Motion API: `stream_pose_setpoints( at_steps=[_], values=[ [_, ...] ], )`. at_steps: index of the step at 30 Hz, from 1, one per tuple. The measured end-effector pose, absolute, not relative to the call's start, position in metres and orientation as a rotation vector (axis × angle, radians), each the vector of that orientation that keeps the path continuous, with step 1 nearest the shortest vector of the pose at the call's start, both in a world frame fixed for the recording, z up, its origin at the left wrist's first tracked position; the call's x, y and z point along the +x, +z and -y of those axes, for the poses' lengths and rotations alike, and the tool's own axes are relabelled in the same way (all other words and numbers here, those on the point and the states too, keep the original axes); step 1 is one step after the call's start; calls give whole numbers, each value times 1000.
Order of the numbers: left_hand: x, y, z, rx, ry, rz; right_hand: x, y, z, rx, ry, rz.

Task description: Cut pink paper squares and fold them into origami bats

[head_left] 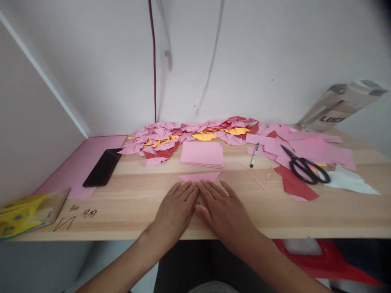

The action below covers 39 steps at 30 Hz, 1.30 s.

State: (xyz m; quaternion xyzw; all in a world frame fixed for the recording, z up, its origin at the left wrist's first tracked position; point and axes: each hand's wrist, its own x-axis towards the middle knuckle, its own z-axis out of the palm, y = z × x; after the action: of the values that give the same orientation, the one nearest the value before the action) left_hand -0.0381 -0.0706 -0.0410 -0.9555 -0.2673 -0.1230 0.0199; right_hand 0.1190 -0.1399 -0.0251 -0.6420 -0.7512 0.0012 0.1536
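Note:
A pink paper folded into a downward-pointing triangle (200, 176) lies on the wooden desk (131, 203) in front of me. My left hand (175, 207) and my right hand (224, 209) lie flat side by side on its lower part, fingers stretched out and pressing it down. The tip of the triangle is hidden under my hands. Just beyond it sits a stack of pink paper squares (202, 154).
A heap of folded pink, red and yellow paper figures (189, 136) runs along the wall. A marker pen (254, 155), black scissors (305, 165) and pink and red scraps (295, 184) lie at right. A black phone (103, 167) and a yellow packet (23, 213) lie at left.

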Motion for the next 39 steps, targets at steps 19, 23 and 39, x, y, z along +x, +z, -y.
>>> stream_pose_setpoints(
  at_steps=[19,23,39],
  values=[
    [-39,-48,66,-2952,-329,828,130,-25,141,-1831,37,2206],
    [-38,-52,66,-2940,-393,809,139,-26,148,-1894,59,2211],
    [-31,-50,72,-2963,-442,844,117,-18,132,-1840,108,2227]
  ],
)
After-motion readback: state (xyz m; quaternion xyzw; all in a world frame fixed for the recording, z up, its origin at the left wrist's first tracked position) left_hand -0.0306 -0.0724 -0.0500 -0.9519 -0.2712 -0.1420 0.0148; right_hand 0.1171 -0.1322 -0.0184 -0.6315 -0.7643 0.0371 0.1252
